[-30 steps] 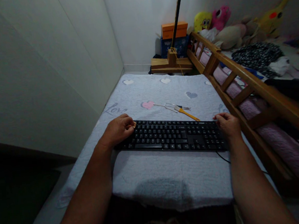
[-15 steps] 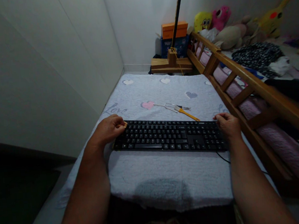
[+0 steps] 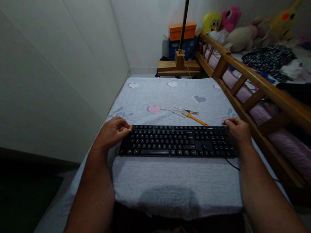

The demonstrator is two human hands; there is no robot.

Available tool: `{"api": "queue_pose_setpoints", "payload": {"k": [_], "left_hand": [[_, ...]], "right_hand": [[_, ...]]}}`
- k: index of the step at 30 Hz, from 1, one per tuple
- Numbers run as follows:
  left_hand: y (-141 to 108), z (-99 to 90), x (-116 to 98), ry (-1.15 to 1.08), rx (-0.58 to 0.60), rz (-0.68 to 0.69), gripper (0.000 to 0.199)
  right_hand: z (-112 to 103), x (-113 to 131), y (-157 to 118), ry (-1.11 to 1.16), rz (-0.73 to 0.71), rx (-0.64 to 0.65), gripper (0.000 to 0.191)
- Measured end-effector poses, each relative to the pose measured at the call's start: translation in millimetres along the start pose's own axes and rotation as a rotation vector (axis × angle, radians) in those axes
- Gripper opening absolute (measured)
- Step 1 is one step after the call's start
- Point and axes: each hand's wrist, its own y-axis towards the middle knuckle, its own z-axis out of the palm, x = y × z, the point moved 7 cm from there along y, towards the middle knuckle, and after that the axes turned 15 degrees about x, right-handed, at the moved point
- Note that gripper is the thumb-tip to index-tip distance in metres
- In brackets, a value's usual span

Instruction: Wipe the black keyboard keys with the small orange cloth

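A black computer keyboard (image 3: 163, 141) lies flat across the cloth-covered table, keys facing up. At its upper left corner is my left hand (image 3: 115, 131), fingers closed on a small tan piece (image 3: 130, 127) whose kind I cannot make out. My right hand (image 3: 237, 129) is closed at the keyboard's right end, thumb and forefinger pinched by its upper corner. Behind the keyboard lies a brush with a yellow handle (image 3: 197, 119). Thin metal tools (image 3: 172, 110) lie beside it, too small to name.
A pale blue cloth (image 3: 150, 178) with hearts covers the table. Along the right runs a wooden bed rail (image 3: 263, 80). A wooden stand (image 3: 178, 68) with a dark pole and an orange box (image 3: 182, 31) are at the back. The keyboard's cable (image 3: 232, 164) passes under my right arm.
My left hand has shifted very slightly upward at the keyboard's corner, the small tan piece still in its fingers. My right hand and the keyboard look nearly the same.
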Motion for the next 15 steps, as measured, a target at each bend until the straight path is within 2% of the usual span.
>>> {"api": "queue_pose_setpoints", "payload": {"k": [2, 5, 11, 15], "left_hand": [[2.3, 5.5, -1.7, -0.031, 0.055, 0.033, 0.024], [4.1, 8.7, 2.9, 0.010, 0.089, 0.013, 0.023], [0.3, -1.7, 13.9, 0.143, -0.008, -0.103, 0.018], [-0.4, -2.1, 6.1, 0.053, -0.038, -0.054, 0.019]], "right_hand": [[0.5, -0.7, -0.9, 0.023, 0.030, -0.004, 0.026], [0.5, -0.3, -0.6, 0.028, 0.014, -0.008, 0.024], [-0.3, -3.3, 1.3, 0.027, 0.006, -0.010, 0.024], [0.1, -5.4, 0.3, 0.035, 0.046, -0.011, 0.025]]}}
